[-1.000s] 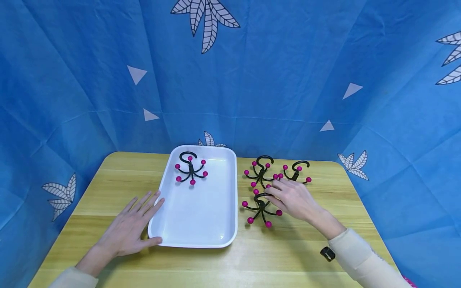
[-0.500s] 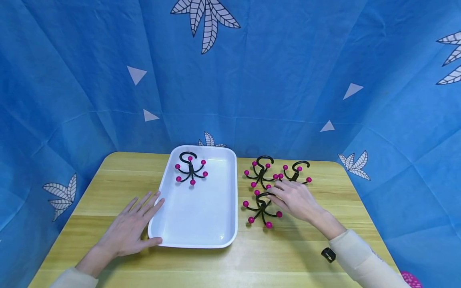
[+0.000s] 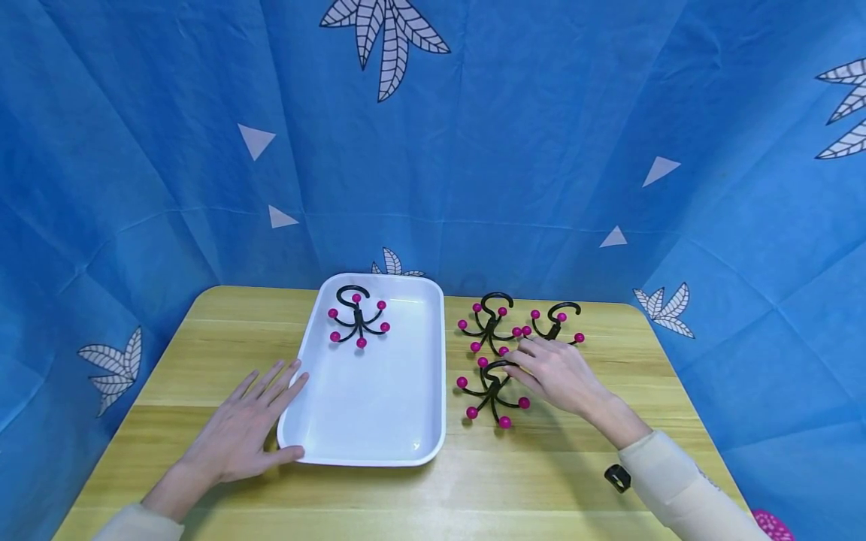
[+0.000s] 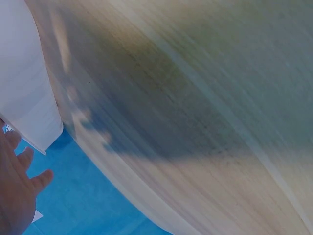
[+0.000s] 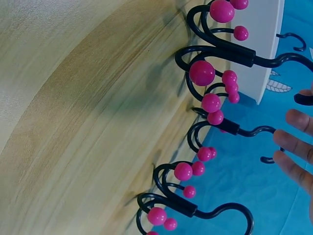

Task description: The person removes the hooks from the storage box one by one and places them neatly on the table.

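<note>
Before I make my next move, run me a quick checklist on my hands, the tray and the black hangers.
1. Left hand at the white tray's left rim: ok.
2. Right hand at the nearest hanger's hook: ok.
3. Firm grip on that hook: cannot tell; the right wrist view cuts it off.
4. Nearest hanger clear of the hanger behind it: cannot tell; their pink balls overlap in view.
5. Tray hanger inside the rim: ok, toward the far left.
6. Far-right hanger fully visible from the head view: not ok, partly covered by your right hand.

Long cream sleeves [image 3: 666, 477], small black right-wrist device [image 3: 617, 478]
</note>
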### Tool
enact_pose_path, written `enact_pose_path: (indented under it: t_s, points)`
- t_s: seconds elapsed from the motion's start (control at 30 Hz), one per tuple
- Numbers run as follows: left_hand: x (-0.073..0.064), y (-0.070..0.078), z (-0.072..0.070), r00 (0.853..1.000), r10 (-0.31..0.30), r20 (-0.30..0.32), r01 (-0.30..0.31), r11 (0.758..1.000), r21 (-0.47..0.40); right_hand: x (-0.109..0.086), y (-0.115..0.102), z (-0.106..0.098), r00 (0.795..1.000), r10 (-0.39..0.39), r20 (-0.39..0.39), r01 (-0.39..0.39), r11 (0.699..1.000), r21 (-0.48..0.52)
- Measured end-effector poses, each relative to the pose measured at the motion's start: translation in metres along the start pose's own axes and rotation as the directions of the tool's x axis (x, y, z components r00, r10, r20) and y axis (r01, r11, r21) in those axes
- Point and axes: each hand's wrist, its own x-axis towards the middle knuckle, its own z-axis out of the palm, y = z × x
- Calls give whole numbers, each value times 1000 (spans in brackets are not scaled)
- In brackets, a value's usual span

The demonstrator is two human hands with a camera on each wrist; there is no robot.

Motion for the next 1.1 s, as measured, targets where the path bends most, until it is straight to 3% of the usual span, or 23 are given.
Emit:
enact_pose_path:
  t_s: [0.2,0.37,0.6,0.87,1.1]
  points:
    - [0,-1,1,1000,4,-7,-4,1000,0,0,-1,0,1000,18,-5,-18,999,27]
    - [-1,-2,2,1000,4,-10,-4,1000,-1,10,-7,-4,997,62,44,-63,997,41]
    - [-1,-2,2,1000,12,-14,-12,1000,2,35,-18,-11,990,93,108,-99,994,54]
    - [0,-2,2,1000,9,-11,-9,1000,-5,69,-36,-8,996,78,46,-81,994,67]
    - [0,-1,2,1000,13,-16,-13,1000,-4,94,-52,0,993,99,61,-103,992,78]
